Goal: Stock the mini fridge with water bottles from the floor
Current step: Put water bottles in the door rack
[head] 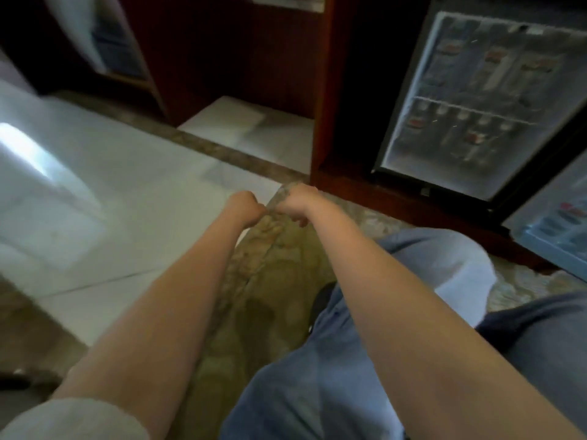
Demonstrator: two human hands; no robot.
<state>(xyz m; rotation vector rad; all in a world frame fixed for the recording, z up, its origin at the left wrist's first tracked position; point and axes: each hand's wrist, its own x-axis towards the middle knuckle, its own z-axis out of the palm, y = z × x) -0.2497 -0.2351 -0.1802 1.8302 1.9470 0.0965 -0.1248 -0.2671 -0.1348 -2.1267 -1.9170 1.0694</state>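
Mid-floor, past your knees: left hand [244, 208] and right hand [297, 203] clench the mat's [270, 281] far end. Bottles [473, 134] sit in the open fridge [444, 177], far right; none visible on the floor [143, 173]. Let go and find them first.

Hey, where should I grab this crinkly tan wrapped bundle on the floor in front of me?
Probably its far end, from above: the crinkled tan bundle lies lengthwise on the floor, and the left hand and right hand pinch its loose folds there.
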